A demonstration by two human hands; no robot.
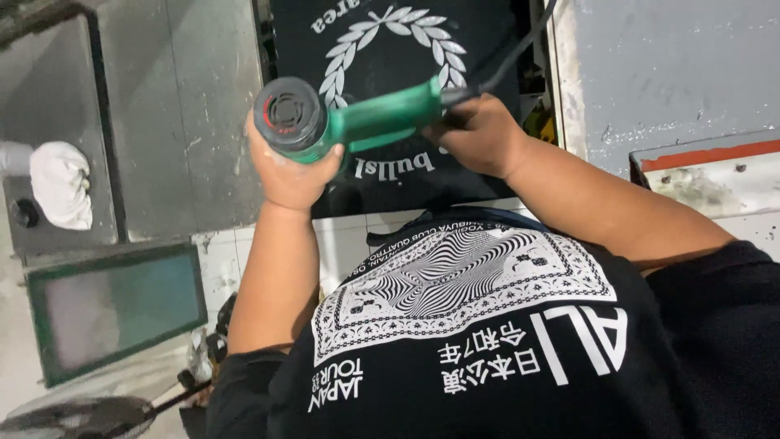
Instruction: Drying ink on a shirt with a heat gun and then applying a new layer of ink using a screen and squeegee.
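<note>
- Two hands on one tool: green plastic heat gun with a black round rear housing (341,120), held level above a black garment with a white wreath print (390,41) spread on a platen.
- Left hand (288,167) cupped under and around the round rear end, fingers curled up its side, thumb by the green body; a firm hold, not flat open.
- Right hand (479,134) wrapped shut about the handle end, just where the black power cord (520,41) leaves the tool.
- Nozzle end hidden from the head view; cannot tell how close to the cloth.
- Nearby: grey metal panel (175,106) to the left, white bunched rag (61,183) beside it, green-framed screen (114,309) leaning lower left, pale worn tabletop with a red edge (707,175) to the right.
- Possible trouble, as a judgement: scorched print or cloth from lingering too long on one patch or dipping too near.
- Also possible: cord dragging across the fresh print, given its run over the garment; a burn to the left hand should it slide forward toward the hot end.
</note>
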